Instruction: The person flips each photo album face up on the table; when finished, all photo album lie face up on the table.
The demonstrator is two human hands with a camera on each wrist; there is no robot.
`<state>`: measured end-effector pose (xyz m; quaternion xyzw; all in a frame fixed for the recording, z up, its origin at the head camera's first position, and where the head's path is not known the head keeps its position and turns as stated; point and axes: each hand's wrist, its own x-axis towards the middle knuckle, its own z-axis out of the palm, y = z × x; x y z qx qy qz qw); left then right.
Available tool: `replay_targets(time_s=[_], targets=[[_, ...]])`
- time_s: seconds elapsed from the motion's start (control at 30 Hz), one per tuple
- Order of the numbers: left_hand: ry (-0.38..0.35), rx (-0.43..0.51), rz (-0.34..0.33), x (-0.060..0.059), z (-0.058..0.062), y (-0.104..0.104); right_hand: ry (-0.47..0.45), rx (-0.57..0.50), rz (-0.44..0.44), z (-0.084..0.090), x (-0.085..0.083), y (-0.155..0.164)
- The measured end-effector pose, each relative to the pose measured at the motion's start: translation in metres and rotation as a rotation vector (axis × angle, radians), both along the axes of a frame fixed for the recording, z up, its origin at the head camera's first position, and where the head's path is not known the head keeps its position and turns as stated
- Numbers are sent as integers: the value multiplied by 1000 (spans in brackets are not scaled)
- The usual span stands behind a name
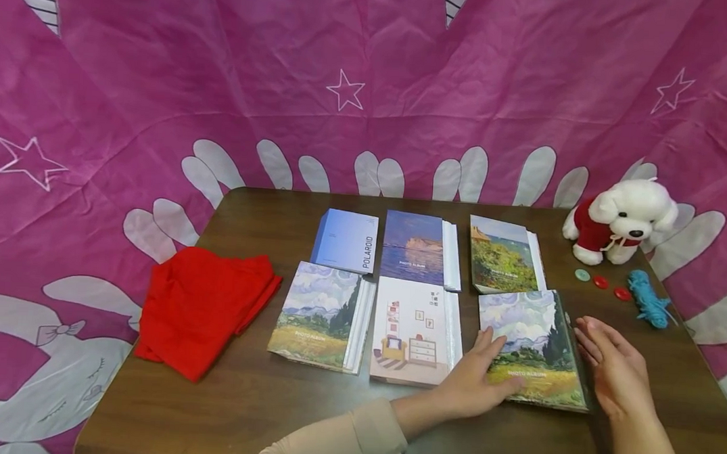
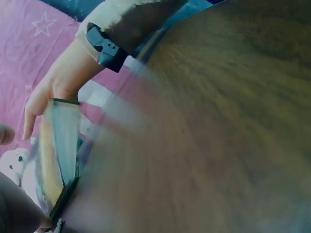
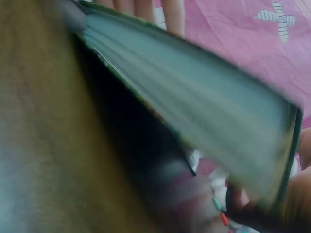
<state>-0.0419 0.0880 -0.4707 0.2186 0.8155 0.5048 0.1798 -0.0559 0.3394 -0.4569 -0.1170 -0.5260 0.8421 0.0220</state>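
Fingers (image 1: 497, 346) of the left hand (image 1: 475, 381) lie flat on the album (image 1: 531, 346); the right hand (image 1: 613, 366) stands straight-fingered, edge-on, beside its spine, holding nothing.

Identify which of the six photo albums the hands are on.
The front-right album, a wheat-field painting cover: left hand rests flat on it, right hand at its right edge.

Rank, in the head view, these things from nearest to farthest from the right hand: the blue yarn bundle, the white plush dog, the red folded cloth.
1. Blue yarn bundle: just beyond the right hand, at the table's right edge.
2. White plush dog: far right corner.
3. Red folded cloth: far left side.
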Motion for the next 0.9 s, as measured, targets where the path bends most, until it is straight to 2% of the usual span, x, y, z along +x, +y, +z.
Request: replay_targets(time_s=[0.2, 0.4, 0.5, 0.63, 0.77, 0.9], targets=[[-25, 19, 34, 0, -1, 4, 56, -39, -19, 9, -6, -6], [-51, 48, 43, -2, -1, 5, 44, -26, 8, 21, -8, -21], [-45, 111, 31, -6, 2, 3, 72, 4, 11, 25, -8, -31], [-28, 244, 22, -12, 10, 0, 146, 84, -6, 26, -8, -45], [24, 351, 42, -19, 19, -5, 201, 172, 17, 25, -9, -57], [99, 402, 83, -25, 28, -15, 222, 214, 79, 21, -12, -67]])
